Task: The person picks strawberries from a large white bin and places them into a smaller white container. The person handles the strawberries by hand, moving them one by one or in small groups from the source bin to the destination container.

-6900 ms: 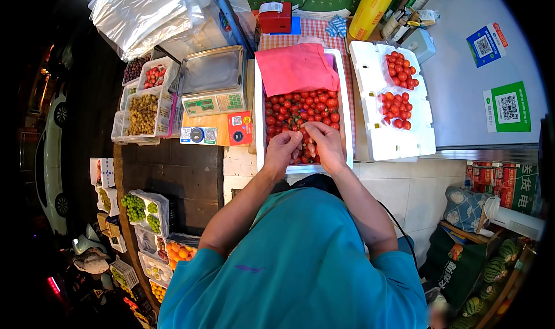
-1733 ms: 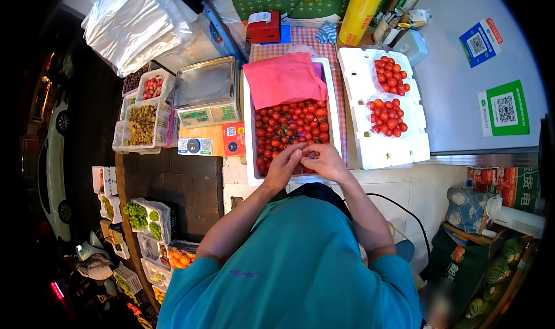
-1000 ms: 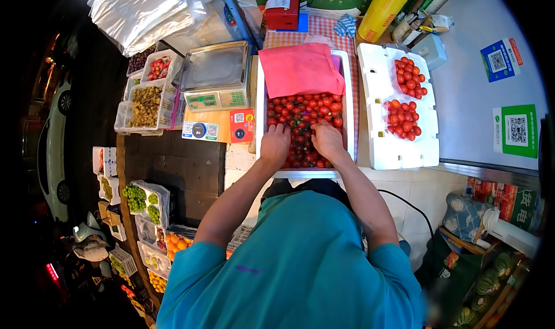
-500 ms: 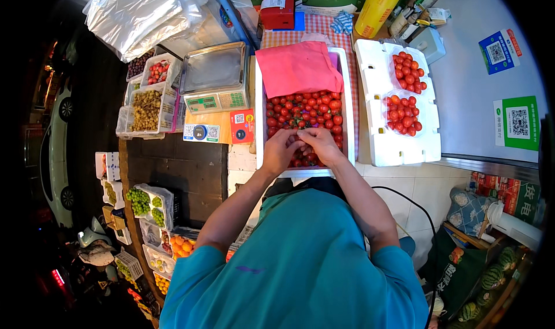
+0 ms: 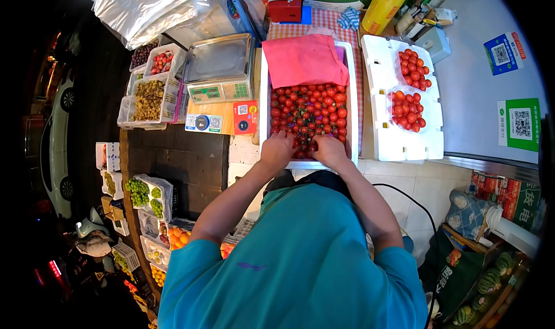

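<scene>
A white foam box [image 5: 264, 103] full of small red tomatoes [image 5: 309, 106] stands in front of me, with a pink cloth [image 5: 303, 61] over its far end. My left hand [image 5: 278, 150] is at the near left of the box, its fingers curled down against the tomatoes. At the near right, my right hand [image 5: 329, 150] has its fingers drawn together beside the tomatoes. The fingertips of both hands are partly hidden, so what they grip does not show. A gap with tomatoes in it lies between the two hands.
Right of the box, two clear packs of tomatoes [image 5: 407, 109] rest on a white foam lid [image 5: 381, 86]. A weighing scale [image 5: 219, 69] stands to the left, near crates of grapes [image 5: 149, 100]. Behind are a red device [image 5: 284, 8] and a yellow roll [image 5: 384, 8].
My hands were together over the middle of the tomatoes; now they are apart, the left near the left wall and the right nearer the right wall. The view has shifted slightly.
</scene>
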{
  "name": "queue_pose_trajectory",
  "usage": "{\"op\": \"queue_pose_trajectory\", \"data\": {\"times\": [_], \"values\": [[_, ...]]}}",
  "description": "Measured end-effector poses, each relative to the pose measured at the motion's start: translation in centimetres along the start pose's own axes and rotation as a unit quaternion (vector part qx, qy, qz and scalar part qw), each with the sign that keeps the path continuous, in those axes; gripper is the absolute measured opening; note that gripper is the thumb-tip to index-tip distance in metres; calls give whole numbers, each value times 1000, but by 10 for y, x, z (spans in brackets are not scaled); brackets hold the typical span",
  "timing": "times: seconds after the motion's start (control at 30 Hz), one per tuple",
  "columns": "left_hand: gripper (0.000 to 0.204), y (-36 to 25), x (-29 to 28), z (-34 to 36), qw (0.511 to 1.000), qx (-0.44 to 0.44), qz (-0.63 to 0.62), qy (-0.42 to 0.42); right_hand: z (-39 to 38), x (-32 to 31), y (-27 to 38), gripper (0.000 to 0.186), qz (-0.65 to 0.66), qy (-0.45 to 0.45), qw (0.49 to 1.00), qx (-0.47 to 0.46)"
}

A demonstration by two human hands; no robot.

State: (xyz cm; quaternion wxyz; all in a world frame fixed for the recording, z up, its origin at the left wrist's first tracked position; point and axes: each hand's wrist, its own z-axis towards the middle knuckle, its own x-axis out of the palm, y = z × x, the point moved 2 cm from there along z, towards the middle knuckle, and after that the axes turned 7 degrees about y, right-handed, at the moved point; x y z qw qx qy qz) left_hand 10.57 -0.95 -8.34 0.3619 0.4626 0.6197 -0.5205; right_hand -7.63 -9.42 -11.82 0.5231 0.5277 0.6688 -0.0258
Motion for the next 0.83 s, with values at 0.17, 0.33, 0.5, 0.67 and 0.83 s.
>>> {"op": "queue_pose_trajectory", "data": {"times": [0.17, 0.33, 0.5, 0.67, 0.83], "values": [[32, 4, -1, 15, 991, -45, -116, 39, 5, -4, 1, 41, 58, -6, 998, -7], [30, 21, -2, 8, 859, -91, -502, 48, -8, -24, -2, 31, 615, 63, 786, 14], [28, 10, 5, 4, 794, -125, -595, 3, -18, -42, 24, 28, 762, 53, 646, -6], [35, 10, -12, -4, 924, -143, -344, -90, -8, -32, 12, 33, 678, 15, 735, -1], [37, 24, -17, -11, 992, 5, -107, -73, 3, -33, 6, 48, 544, -73, 834, 53]]}}
